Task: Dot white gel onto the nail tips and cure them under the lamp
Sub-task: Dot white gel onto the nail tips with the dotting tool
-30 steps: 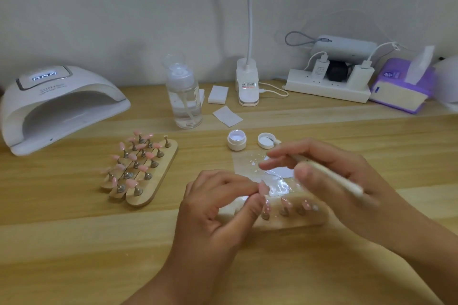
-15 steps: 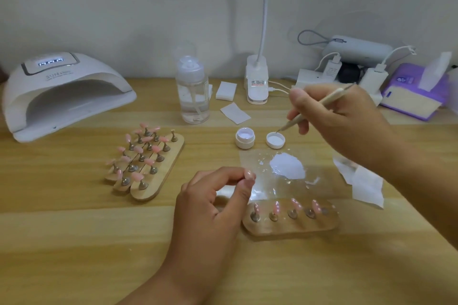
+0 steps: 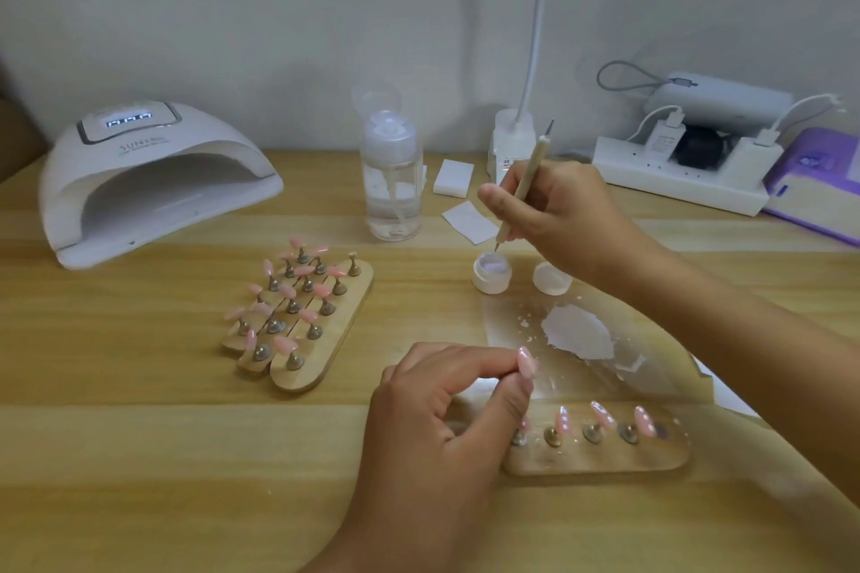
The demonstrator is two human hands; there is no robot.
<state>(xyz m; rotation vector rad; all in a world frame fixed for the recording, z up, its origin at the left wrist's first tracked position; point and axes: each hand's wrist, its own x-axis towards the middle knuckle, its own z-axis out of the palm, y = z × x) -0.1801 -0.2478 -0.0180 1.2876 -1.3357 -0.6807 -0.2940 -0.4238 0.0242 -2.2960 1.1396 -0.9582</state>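
- Since half a second ago the right hand has carried the dotting tool from the lid across to the open gel pot, and the tool now stands steeper.
- The right grip is closed round the tool's shaft, with thumb and fingers pinching it pen-fashion.
- The tool's long axis runs from 1 o'clock down to 7 o'clock. Its fine end points down at the pot's mouth, and I cannot tell whether it touches the gel.
- The lid lies just beside the pot at its 3 o'clock, both on the worktop.
- The left hand, at 6 o'clock from the pot, has kept its grip. Forefinger and thumb pinch one pink nail tip, held off the worktop with its long axis roughly 12 to 6.
- At 5 o'clock from the pot lies a clear sheet carrying a smear of white gel.
- Just nearer the person, a wooden holder lies 9 to 3 with pegged tips standing on it. The left thumb hides its left end.
- Three more holders lie side by side at 8 o'clock from the pot, each running 7 to 1.
- The lamp sits at 10 o'clock, its mouth towards the person and its display lit.
- A pump bottle stands at 11 o'clock.
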